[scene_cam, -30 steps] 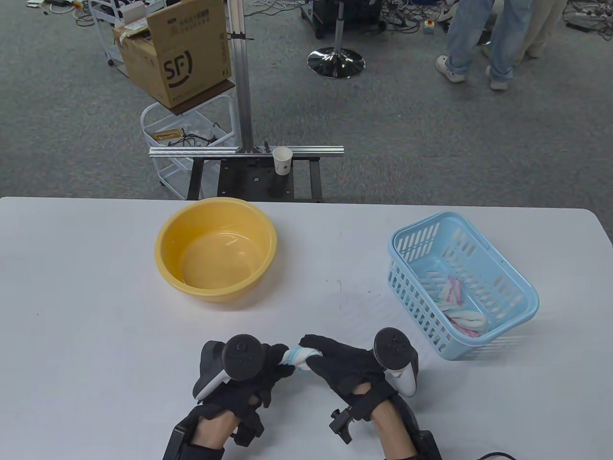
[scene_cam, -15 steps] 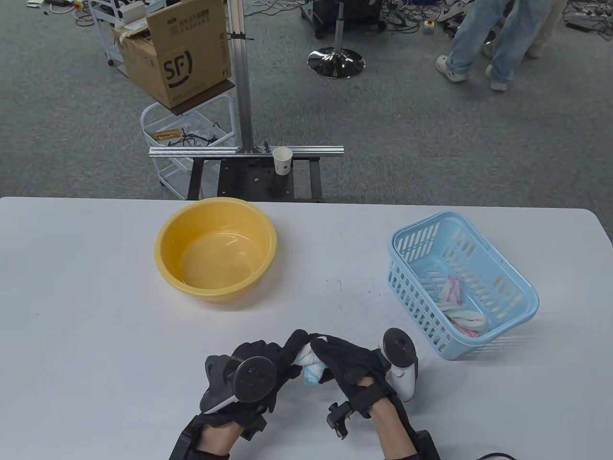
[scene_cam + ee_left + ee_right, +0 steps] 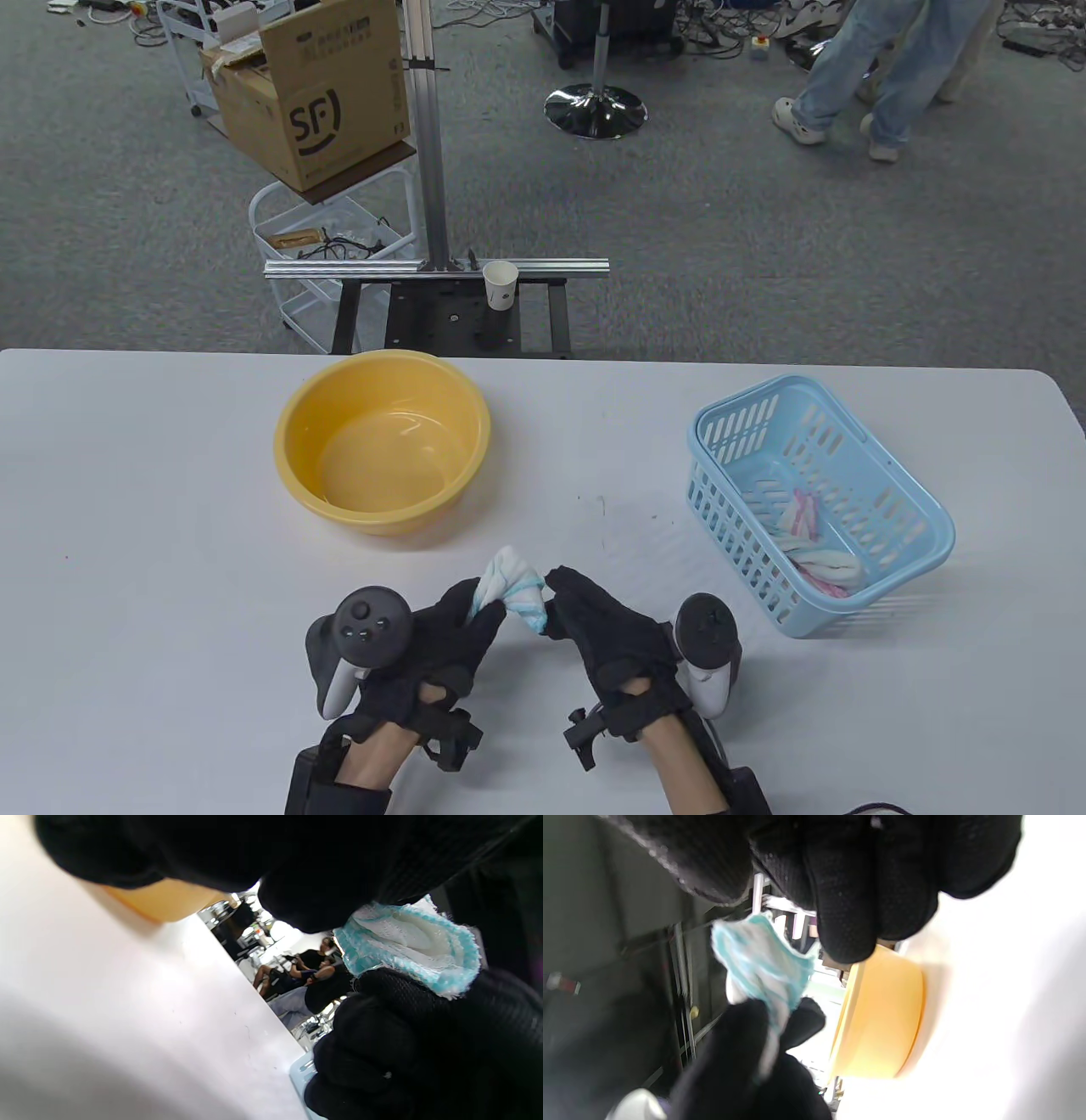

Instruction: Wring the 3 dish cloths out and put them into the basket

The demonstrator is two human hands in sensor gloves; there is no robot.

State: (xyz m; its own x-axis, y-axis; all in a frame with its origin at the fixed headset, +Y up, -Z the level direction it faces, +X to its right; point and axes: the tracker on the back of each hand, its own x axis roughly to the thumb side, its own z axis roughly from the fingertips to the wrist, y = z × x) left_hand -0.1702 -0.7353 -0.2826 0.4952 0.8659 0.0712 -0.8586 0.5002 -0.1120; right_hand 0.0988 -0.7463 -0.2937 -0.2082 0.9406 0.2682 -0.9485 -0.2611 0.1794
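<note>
Both hands are pinching a bunched white-and-blue cloth [image 3: 515, 586] above the bench [image 3: 153, 526]: the left grip [image 3: 450, 628] and right grip [image 3: 607, 632] are curling round it, between bowl [image 3: 382, 441] and basket [image 3: 819, 501].

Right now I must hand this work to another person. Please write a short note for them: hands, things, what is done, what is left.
Left hand and right hand: both grip the same blue-and-white cloth, bunched between them just above the table, near its front edge.
Yellow basin: far left of the hands, no cloth seen in it.
Blue basket: right side, holds wrung pink-and-white cloth; it looks like two, but I cannot be sure.
Done: earlier cloths are in the basket.
Left: finish wringing this cloth, then put it into the basket.
</note>
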